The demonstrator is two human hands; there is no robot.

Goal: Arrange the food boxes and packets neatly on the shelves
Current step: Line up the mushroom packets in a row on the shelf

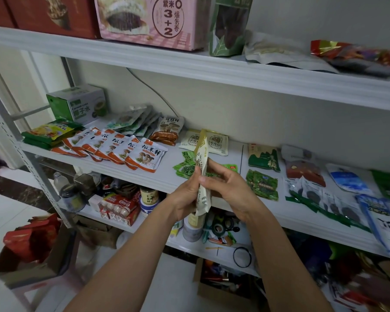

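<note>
Sorting step: cream packet (pixel 202 176) held upright btwn both hands, just in front of middle shelf (pixel 169 161). Left hand (pixel 186 194) & right hand (pixel 232 190): each grip curled round it. Next prob. lay it by matching packets (pixel 214 141) at back.

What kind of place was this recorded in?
Probably a home storeroom or pantry rather than a shop: white metal shelving holds loose mixed food, like the orange mushroom packets; tape rolls crowd a lower shelf; a cardboard box sits on the tiled floor.
</note>
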